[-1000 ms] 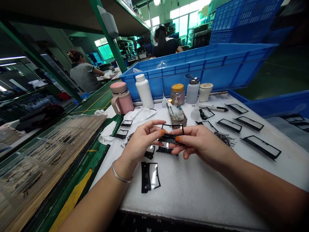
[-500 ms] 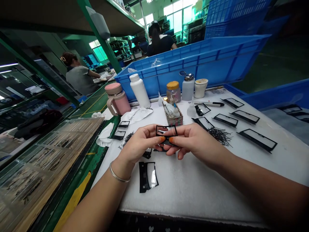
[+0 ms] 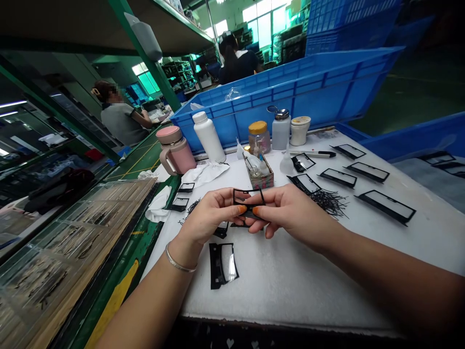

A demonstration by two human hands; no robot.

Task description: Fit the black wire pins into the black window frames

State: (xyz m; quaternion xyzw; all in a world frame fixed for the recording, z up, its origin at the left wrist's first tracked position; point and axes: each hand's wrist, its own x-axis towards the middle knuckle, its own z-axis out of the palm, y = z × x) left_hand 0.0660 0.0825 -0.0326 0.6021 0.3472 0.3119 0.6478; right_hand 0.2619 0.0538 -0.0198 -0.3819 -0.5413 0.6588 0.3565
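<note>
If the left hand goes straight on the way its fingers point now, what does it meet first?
The left hand already touches the black frame between its fingertips, so that comes first; the right hand lies just beyond, though depth is hard to judge.

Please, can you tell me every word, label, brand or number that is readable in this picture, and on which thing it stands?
No word, brand or number can be read clearly.
Small patterned box: print on its side, too small and blurred to read.
White bottle: no text shows.
Pump bottle: no text shows.
Pen: no readable text.
Black frame: no text shows.
</note>
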